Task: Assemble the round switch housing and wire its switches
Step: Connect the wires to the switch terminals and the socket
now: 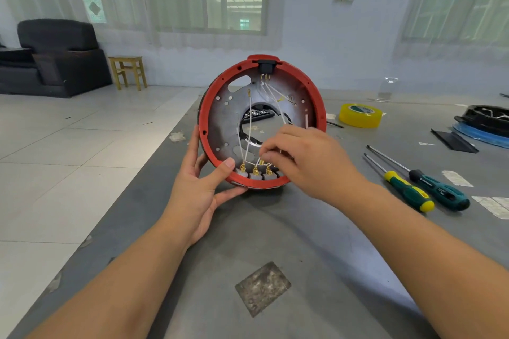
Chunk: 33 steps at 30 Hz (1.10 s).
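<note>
The left hand [202, 190] is gripping the near-left rim of the red round housing [261, 121], standing on edge on the grey table [275, 242]; the right hand [303, 162] is pinching a white wire [249, 129] above the switches [256, 173].

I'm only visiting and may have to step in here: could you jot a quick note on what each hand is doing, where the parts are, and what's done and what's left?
Left hand grips the lower left rim of the red round housing, held on edge on the grey table, thumb inside.
Right hand reaches inside, fingers pinching a white wire end near the switches at the bottom.
Done: switches sit in the rim; several gold terminals look pushed on.
Left: seat the remaining wires; I cannot tell how many.
Two screwdrivers and yellow tape lie to the right, untouched.
</note>
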Each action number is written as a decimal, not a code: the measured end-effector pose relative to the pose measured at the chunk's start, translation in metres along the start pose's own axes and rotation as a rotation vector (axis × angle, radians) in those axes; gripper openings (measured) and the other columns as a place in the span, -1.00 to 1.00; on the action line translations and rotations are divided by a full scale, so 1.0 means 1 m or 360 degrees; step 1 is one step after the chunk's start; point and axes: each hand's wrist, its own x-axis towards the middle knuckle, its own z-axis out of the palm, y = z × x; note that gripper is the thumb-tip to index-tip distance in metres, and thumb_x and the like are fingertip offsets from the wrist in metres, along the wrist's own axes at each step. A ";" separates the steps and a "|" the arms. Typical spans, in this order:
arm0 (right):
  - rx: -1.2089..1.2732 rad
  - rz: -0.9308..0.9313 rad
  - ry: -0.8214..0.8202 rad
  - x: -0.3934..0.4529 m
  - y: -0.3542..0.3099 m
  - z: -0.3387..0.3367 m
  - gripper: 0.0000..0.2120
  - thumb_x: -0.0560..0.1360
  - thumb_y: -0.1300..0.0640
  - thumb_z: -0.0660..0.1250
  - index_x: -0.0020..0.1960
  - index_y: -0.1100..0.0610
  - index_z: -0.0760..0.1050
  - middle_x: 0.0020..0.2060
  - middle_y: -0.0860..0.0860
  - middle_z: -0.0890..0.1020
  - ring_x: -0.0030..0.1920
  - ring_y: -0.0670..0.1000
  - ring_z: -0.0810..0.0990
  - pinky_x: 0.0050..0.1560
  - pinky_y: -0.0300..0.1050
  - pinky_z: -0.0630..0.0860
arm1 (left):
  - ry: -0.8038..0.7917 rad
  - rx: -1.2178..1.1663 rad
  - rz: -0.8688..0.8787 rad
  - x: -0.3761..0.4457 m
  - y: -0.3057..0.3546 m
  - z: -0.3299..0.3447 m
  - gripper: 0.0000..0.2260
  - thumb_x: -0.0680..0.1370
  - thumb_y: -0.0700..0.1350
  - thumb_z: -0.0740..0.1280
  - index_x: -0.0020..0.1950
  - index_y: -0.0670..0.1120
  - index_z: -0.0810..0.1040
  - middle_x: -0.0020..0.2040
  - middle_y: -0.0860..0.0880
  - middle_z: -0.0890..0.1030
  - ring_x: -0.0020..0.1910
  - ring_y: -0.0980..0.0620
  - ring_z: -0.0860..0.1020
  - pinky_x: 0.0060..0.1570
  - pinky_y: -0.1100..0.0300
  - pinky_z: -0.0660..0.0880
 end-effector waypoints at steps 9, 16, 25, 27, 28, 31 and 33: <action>0.0115 0.0125 -0.0519 0.050 -0.039 -0.028 -0.92 0.58 0.02 0.37 -0.05 -0.09 0.64 -0.12 -0.19 0.66 -0.06 -0.17 0.58 0.00 -0.05 0.58 | 0.0012 -0.0104 -0.0085 0.004 0.003 -0.004 -0.36 0.60 -0.21 0.44 0.51 0.39 0.41 0.41 -0.06 0.61 0.30 -0.17 0.66 0.07 -0.29 0.65; 0.0044 0.0180 -0.0550 0.075 -0.050 -0.031 -0.87 0.57 0.13 0.35 -0.07 -0.02 0.67 -0.16 -0.12 0.68 -0.11 -0.09 0.63 -0.03 -0.09 0.58 | -0.0008 -0.0094 -0.0082 0.002 0.004 -0.003 -0.39 0.60 -0.19 0.43 0.49 0.42 0.43 0.38 -0.01 0.63 0.31 -0.12 0.65 0.05 -0.24 0.67; 0.0048 0.0329 -0.0463 0.071 -0.006 -0.008 -0.84 0.62 0.12 0.31 0.06 0.04 0.67 -0.06 -0.10 0.69 0.00 -0.03 0.62 0.07 -0.08 0.54 | 0.0057 -0.0084 -0.0101 0.003 0.004 -0.002 -0.38 0.54 -0.16 0.46 0.45 0.42 0.47 0.32 0.01 0.67 0.27 -0.11 0.68 -0.01 -0.25 0.68; 0.0122 0.0297 -0.0489 0.069 -0.002 -0.006 -0.84 0.63 0.12 0.30 0.08 0.03 0.67 -0.13 -0.17 0.62 -0.06 -0.10 0.58 -0.06 -0.20 0.46 | 0.0066 -0.0085 -0.0102 0.003 0.004 -0.001 -0.38 0.53 -0.16 0.47 0.44 0.42 0.48 0.33 0.02 0.66 0.27 -0.10 0.68 -0.01 -0.25 0.68; 0.0141 0.0290 -0.0517 0.068 0.000 -0.006 -0.83 0.64 0.13 0.29 0.09 0.02 0.67 -0.17 -0.21 0.58 -0.13 -0.14 0.55 -0.15 -0.25 0.42 | 0.0068 -0.0081 -0.0100 0.003 0.005 -0.001 -0.38 0.54 -0.16 0.46 0.44 0.42 0.48 0.34 0.02 0.66 0.27 -0.09 0.68 -0.01 -0.25 0.68; 0.0194 0.0308 -0.0565 0.064 0.002 -0.008 -0.81 0.63 0.15 0.28 0.10 0.00 0.67 -0.20 -0.23 0.57 -0.18 -0.18 0.54 -0.16 -0.28 0.48 | 0.0066 -0.0059 -0.0095 0.002 0.005 -0.001 -0.37 0.52 -0.16 0.47 0.46 0.41 0.47 0.36 0.01 0.65 0.28 -0.09 0.67 0.00 -0.26 0.67; 0.0218 0.0315 -0.0574 0.064 0.001 -0.010 -0.81 0.62 0.15 0.30 0.09 -0.01 0.68 -0.13 -0.18 0.64 -0.06 -0.13 0.60 0.02 -0.15 0.56 | 0.0059 -0.0054 -0.0093 0.001 0.005 -0.001 -0.36 0.51 -0.16 0.47 0.46 0.41 0.47 0.36 -0.01 0.64 0.28 -0.10 0.67 0.01 -0.27 0.67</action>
